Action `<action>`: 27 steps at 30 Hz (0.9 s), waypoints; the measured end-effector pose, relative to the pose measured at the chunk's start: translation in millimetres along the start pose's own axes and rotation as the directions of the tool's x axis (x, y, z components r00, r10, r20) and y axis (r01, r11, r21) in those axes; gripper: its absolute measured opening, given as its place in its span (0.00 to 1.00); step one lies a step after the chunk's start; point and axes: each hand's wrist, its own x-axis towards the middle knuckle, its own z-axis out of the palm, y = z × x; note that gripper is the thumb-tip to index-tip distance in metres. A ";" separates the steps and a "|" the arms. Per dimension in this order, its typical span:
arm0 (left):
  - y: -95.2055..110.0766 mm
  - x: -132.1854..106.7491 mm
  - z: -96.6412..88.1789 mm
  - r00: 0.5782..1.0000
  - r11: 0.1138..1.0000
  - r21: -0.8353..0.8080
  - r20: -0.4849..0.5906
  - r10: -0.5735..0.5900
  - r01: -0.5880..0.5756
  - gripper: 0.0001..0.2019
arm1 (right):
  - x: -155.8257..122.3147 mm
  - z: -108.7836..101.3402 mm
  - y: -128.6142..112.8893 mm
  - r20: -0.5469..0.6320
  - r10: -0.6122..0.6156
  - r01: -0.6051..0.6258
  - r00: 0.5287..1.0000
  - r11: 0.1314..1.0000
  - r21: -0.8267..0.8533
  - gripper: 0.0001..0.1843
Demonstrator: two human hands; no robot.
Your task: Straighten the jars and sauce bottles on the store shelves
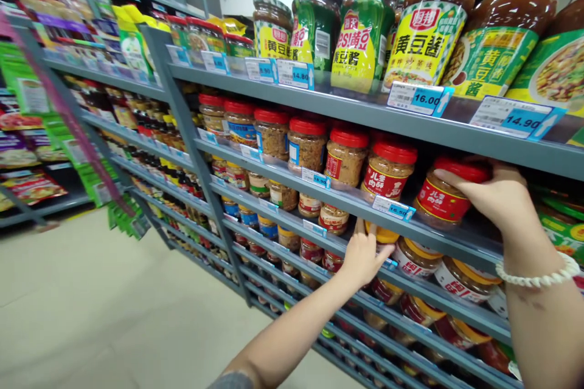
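My right hand [497, 191], with a white bead bracelet on its wrist, grips a red-lidded jar [444, 197] with a red label on the second shelf from the top. Its thumb lies across the front of the lid, while the other fingers are hidden behind it. Lower and to the left, my left hand [365, 255] reaches to the shelf below with its fingers stretched out. Those fingers are by a yellow-lidded jar [387, 234], and I cannot tell whether they touch it. Another red-lidded jar [390, 171] stands left of the gripped one.
Tall jars of brown sauce [429, 24] line the shelf above, behind price tags [420, 98] on its edge. Further jars [417, 255] fill the lower shelves. A grey upright [182, 121] divides the shelving at left. Green packets [30, 85] hang at far left above the pale floor [91, 292].
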 end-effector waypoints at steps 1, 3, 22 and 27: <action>4.0 -11.7 -5.0 1.000 1.000 0.024 -0.003 0.017 -0.017 0.43 | 0.7 5.2 -0.7 -0.001 -0.005 0.005 1.000 1.000 0.019 0.38; 13.4 -37.0 -25.1 0.998 0.998 0.037 0.032 0.047 -0.049 0.48 | 2.5 13.8 -2.5 0.048 -0.009 0.005 0.999 0.996 0.085 0.36; 12.7 103.5 -178.1 0.841 0.834 0.417 -0.240 0.485 -0.362 0.23 | 14.9 10.4 5.7 0.184 -0.050 0.028 0.982 0.993 0.118 0.29; 17.7 100.8 -173.6 0.836 0.816 0.462 -0.243 0.492 -0.346 0.23 | 20.6 4.3 3.9 0.178 -0.103 0.117 0.979 0.991 -0.069 0.27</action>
